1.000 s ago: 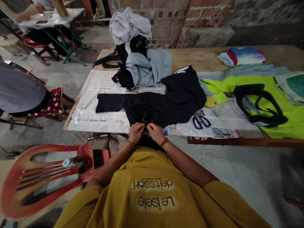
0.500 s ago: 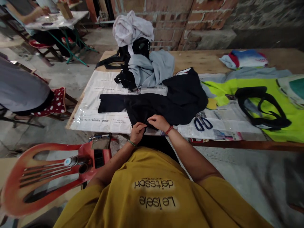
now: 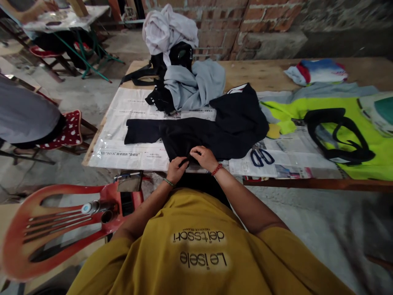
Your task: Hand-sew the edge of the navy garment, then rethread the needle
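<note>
A black garment (image 3: 196, 131) lies spread over the newspaper-covered table (image 3: 107, 153), its near edge at the table's front. My left hand (image 3: 177, 169) is closed on that near edge, thumb and fingers pinched together. Just to its right, my right hand (image 3: 203, 158) pinches the same cloth, the fingertips close to the left ones. What lies exactly between the fingertips is too small and dark to make out. Scissors with dark blue handles (image 3: 261, 157) rest to the right of my right hand, their blades partly under the garment.
Grey cloth (image 3: 196, 84), a black bag (image 3: 181, 57) and white cloth (image 3: 168, 32) are heaped behind the garment. Yellow-green fabric (image 3: 344, 135) with black bands (image 3: 340, 153) covers the right side. A red plastic chair (image 3: 58, 190) holds a bottle at lower left. Other people sit at far left.
The view has shifted slightly, so the table sits a little higher and further left. Both hands stay pinched on the black garment at nearly the same spot.
</note>
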`<state>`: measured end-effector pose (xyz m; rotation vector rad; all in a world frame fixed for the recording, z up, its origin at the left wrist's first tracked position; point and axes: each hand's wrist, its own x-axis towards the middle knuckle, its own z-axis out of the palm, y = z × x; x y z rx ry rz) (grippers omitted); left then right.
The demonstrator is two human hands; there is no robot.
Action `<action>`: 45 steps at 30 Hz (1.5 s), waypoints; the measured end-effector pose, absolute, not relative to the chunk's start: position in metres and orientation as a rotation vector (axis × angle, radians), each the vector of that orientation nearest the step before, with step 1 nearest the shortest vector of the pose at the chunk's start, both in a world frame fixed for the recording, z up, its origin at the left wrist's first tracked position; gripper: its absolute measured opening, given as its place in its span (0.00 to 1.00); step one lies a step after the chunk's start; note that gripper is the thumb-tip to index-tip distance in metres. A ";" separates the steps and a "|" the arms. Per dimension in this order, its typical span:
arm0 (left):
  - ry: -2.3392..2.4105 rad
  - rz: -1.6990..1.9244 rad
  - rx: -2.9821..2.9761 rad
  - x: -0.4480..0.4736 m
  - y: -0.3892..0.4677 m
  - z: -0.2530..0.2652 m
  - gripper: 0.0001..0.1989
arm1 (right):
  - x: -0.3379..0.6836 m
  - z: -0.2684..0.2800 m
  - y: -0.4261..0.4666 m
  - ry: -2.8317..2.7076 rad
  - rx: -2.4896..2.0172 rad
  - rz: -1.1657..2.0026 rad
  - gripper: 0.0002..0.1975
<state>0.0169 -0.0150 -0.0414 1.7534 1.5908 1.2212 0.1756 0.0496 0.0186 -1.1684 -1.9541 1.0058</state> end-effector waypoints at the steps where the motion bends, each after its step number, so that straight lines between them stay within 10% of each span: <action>1: 1.587 1.221 1.727 0.017 -0.015 -0.041 0.08 | 0.175 0.019 0.050 -1.918 -1.158 1.051 0.05; 15: 1.373 1.066 1.711 0.010 -0.009 -0.030 0.07 | 0.169 0.009 0.082 -1.073 -1.257 1.631 0.05; 26: 1.369 1.059 1.740 0.009 -0.008 -0.027 0.08 | 0.166 0.040 0.072 -1.424 -0.818 1.823 0.15; 35: 1.351 1.075 1.708 0.009 -0.008 -0.027 0.07 | 0.184 0.028 0.083 -2.352 -0.743 0.697 0.10; 45: 1.372 1.073 1.645 0.008 -0.008 -0.027 0.08 | 0.194 0.016 0.088 -2.298 -0.940 0.449 0.15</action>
